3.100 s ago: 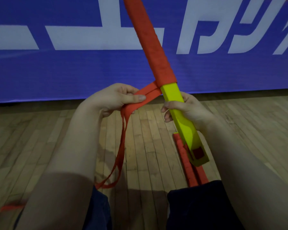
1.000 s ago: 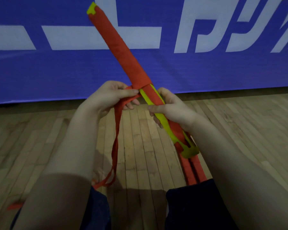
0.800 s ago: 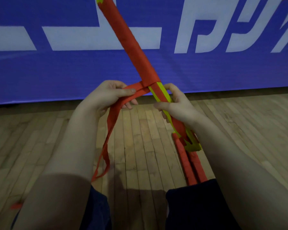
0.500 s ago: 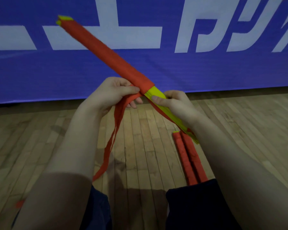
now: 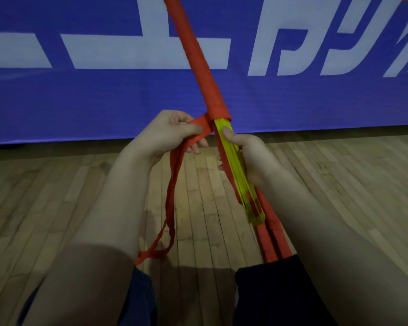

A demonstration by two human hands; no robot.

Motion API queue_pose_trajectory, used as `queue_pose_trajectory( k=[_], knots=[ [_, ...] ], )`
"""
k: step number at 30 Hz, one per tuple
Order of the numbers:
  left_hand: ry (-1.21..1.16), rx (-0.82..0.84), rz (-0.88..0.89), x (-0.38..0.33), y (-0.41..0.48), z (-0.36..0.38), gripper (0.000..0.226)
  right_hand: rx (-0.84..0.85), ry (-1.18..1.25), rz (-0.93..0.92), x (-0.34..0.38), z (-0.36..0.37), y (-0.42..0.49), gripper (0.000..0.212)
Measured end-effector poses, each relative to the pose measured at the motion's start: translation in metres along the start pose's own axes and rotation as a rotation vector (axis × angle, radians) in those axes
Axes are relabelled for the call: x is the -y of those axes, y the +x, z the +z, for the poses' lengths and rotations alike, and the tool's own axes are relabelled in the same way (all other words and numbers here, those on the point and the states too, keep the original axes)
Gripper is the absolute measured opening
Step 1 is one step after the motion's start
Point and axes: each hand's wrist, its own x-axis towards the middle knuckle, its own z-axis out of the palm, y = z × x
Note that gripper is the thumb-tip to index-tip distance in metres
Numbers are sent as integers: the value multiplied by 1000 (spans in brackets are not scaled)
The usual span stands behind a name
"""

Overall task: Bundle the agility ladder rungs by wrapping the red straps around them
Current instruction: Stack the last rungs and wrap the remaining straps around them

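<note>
Several yellow rungs (image 5: 236,175) sit stacked in one slanted bundle above the wooden floor (image 5: 45,184), their upper length already bound in red strap (image 5: 198,57). The right hand (image 5: 250,156) has its grip curled round the bare yellow part, and the left hand (image 5: 167,135) pinches the strap just beside the last turn. My judgement is to pull taut, overlap each turn, and let the hanging tail (image 5: 171,196) feed freely.

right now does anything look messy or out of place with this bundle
Nothing looks damaged. The red strap hangs from the left hand in a slack, twisted loop down toward the floor, and the yellow rungs in the right hand are bare below the wrapped part, their edges slightly fanned.
</note>
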Motion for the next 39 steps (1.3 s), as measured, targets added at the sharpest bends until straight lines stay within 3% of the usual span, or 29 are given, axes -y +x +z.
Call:
queue_pose_trajectory(
  k=[4,7,11,13,17,21,23,26,29,31,35,39],
  knots=[
    [14,-9,34,-1,2,3,16,-70,-103,-53,0,-1,-1,24],
    [29,-18,23,1,4,9,21,-154,-246,-103,-6,1,5,31],
    [57,-86,0,5,8,21,23,-326,-714,-342,-15,5,4,55],
    [39,-122,-32,6,9,28,36,-350,-931,-453,-19,8,-1,56],
    [59,-241,-92,7,11,35,66,-366,-1177,-578,-19,14,-8,47],
    [-5,-281,-97,13,11,39,55,-400,-1333,-638,-17,21,-11,30],
    [-58,-294,-102,16,12,39,42,-384,-1272,-655,-17,21,-10,25],
    [-160,-348,-121,16,15,31,26,-205,-935,-609,-18,13,-4,26],
    [-247,-323,-76,16,17,16,21,71,-526,-405,-11,2,-3,45],
    [-300,-232,-29,15,17,11,18,288,-377,-188,-4,-7,-5,54],
    [-368,-80,30,14,11,11,13,668,-393,81,-4,-17,-7,43],
    [-420,-25,70,10,9,7,18,779,-67,136,-8,-12,-11,23]
  ],
)
